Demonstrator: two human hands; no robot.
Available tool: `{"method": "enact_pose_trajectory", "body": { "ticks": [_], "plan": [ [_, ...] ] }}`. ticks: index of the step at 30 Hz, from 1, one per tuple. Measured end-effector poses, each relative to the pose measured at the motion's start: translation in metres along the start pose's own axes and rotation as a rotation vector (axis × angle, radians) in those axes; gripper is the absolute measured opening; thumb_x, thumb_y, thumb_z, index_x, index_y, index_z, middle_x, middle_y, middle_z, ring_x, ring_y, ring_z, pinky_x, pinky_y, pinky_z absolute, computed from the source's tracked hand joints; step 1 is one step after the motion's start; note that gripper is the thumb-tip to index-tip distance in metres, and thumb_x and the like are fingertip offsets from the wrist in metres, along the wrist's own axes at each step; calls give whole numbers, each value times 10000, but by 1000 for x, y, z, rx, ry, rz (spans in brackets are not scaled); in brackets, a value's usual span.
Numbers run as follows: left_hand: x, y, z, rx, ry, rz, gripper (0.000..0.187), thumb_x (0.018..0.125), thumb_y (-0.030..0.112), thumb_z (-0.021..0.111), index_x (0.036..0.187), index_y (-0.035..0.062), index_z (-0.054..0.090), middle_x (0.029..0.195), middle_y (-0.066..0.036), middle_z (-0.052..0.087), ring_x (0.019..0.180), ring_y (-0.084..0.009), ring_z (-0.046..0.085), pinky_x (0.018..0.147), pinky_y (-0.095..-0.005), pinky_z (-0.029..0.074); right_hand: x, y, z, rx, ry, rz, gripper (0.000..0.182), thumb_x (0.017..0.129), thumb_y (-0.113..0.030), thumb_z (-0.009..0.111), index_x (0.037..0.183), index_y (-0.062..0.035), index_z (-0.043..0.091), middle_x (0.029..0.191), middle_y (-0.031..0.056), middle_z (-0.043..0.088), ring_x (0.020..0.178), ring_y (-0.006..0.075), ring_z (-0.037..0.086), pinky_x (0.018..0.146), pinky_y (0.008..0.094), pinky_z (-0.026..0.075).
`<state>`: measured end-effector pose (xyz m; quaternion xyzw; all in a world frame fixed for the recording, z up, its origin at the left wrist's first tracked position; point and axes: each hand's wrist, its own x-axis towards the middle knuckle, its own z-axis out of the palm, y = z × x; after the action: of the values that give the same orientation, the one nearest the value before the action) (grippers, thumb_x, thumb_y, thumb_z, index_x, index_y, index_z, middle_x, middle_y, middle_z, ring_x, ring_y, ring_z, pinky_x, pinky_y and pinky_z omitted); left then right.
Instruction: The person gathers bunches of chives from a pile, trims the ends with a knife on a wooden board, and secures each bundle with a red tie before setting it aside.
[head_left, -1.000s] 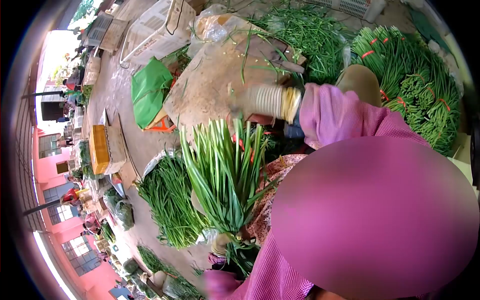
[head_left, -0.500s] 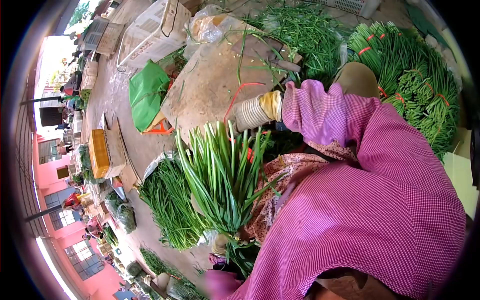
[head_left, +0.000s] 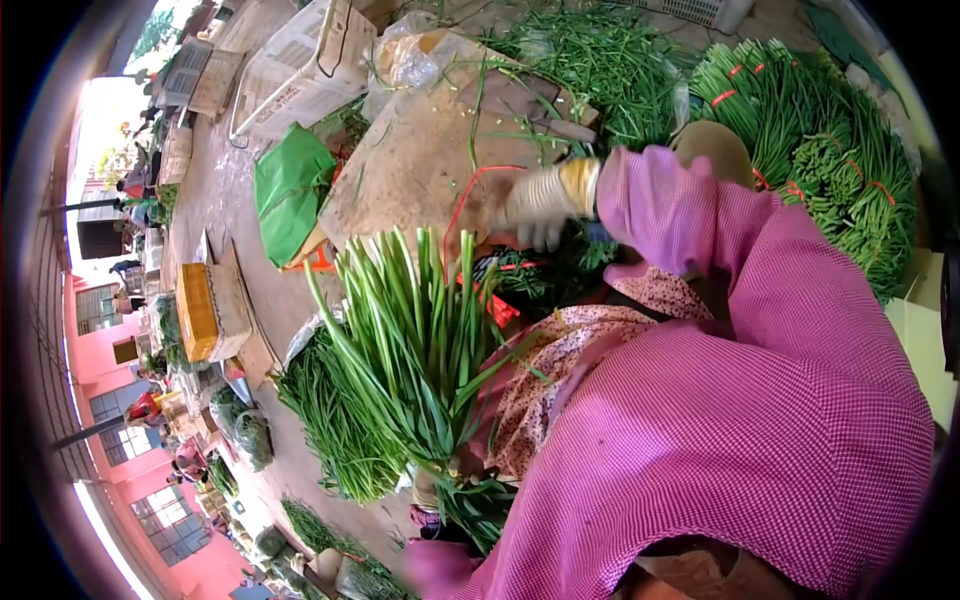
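Observation:
A bunch of long chives, pale stalks up and dark flat leaves below, stands in front of my lap. My left hand, in a pale glove and mostly hidden under the leaves, grips it low down. My right hand, in a cream ribbed glove with a yellow cuff, is smeared by motion above the lap, apart from the bunch; its fingers cannot be read. A thin red tie lies across the brown board near this hand. More red ties show beside the bunch.
Loose chives lie behind the bunch. Cut greens spread past the board, and tied bundles are piled by my knee. A green bag, a white crate and a yellow-sided box stand farther off.
My right hand has pulled back from beside the bunch toward my body and is now blurred. The chive bunch has shifted slightly away from me, still in my left hand.

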<state>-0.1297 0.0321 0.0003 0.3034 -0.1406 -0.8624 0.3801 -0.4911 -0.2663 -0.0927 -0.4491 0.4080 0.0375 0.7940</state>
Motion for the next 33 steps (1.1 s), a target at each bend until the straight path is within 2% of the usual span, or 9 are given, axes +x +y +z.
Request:
{"method": "enact_pose_trajectory", "body": {
  "ticks": [3,10,12,14,22,24,28,29,33],
  "plan": [
    [1,2,1,-38,-6,-1,384,821,270,725,1085,25,590,802,-64,583,695,-216,561,676,-405,470,-26,6,74,40,-150,13,629,913,-660,492,1232,-119,494,1193,176,567,1053,313,592,941,439,495],
    [0,5,7,-108,-1,9,375,826,266,720,1081,25,588,787,-63,575,682,-213,555,665,-406,466,28,25,91,398,112,-204,160,914,-222,594,893,-69,636,615,40,586,472,134,506,411,299,367],
    [1,8,4,25,-91,13,345,839,237,687,1088,32,563,730,-41,504,621,-178,492,614,-378,414,125,66,2,666,-935,134,242,919,-316,544,875,-91,623,641,36,583,476,123,497,421,296,384],
    [-2,5,2,-6,-86,36,362,838,227,686,1114,31,558,764,-48,527,638,-183,509,625,-383,420,35,33,51,942,118,-431,210,883,-235,596,818,-39,630,593,60,599,458,170,560,410,281,420],
    [0,11,-7,52,-145,-18,341,858,160,672,1154,31,563,858,-60,546,695,-179,525,703,-381,464,27,-53,47,-315,327,-92,302,933,-332,564,816,-66,647,709,69,651,505,190,576,467,322,472],
    [-8,8,1,180,-131,144,317,841,133,685,1114,10,579,865,-68,547,715,-181,534,697,-376,468,30,-19,17,248,743,-484,266,935,-312,549,828,-84,636,681,46,626,493,187,543,448,347,438],
    [-7,19,15,273,-52,191,241,782,52,699,985,-9,583,786,-63,536,670,-196,550,674,-398,489,54,39,-13,703,-266,-494,296,953,-346,507,852,-95,626,649,31,596,457,174,483,422,328,389],
    [-2,26,28,197,60,105,224,784,67,706,969,-3,600,766,-69,542,682,-188,558,683,-398,495,-19,-2,48,269,293,-216,353,973,-388,486,888,-81,638,729,56,642,543,180,558,458,319,432],
    [-35,61,-44,1081,19,107,273,851,123,694,1091,-4,669,1026,-132,674,908,-243,637,830,-373,512,23,22,109,529,-6,-274,372,967,-407,480,1084,-78,607,1059,102,628,951,276,591,827,464,457]
  ]
}}
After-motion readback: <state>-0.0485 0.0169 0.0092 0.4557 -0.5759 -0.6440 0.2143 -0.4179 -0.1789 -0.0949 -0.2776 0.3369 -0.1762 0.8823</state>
